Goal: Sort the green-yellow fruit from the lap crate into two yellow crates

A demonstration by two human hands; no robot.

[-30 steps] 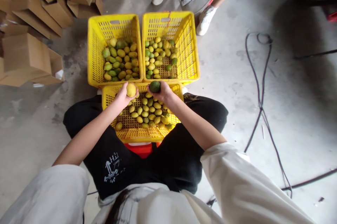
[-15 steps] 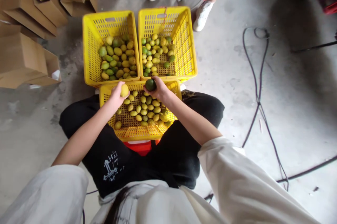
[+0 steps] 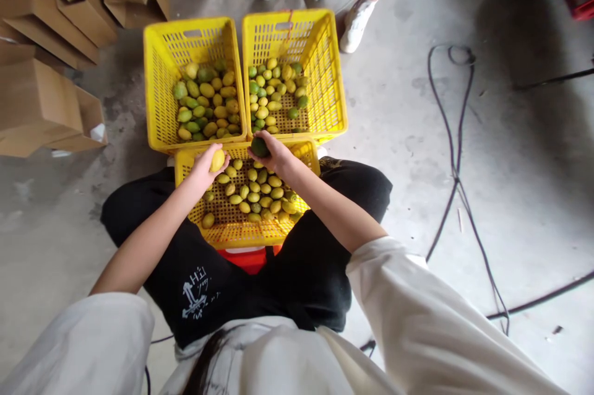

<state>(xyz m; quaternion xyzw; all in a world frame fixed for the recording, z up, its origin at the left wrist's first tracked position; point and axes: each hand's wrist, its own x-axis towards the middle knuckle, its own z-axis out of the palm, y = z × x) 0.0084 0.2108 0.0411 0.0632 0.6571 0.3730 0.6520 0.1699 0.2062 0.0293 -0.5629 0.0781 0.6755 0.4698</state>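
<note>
Grey floor (image 3: 408, 135) bears 3 part-filled crates (image 3: 154, 79); work looks midway, much loose fruit (image 3: 275, 181) left in the nearest crate (image 3: 253, 238), over which left hand (image 3: 206, 163) grips yellow fruit (image 3: 217, 160), right hand (image 3: 277, 153) dark-green fruit (image 3: 260, 147).

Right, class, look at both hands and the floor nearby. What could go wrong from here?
1. The left hand holds a yellow fruit over the near crate; if it slips, it could bruise.
2. The right hand holds a dark green fruit by the crate's far rim, so a fumble might knock it there.
3. A looped black cable lies on the floor; it could catch someone's foot.
</note>
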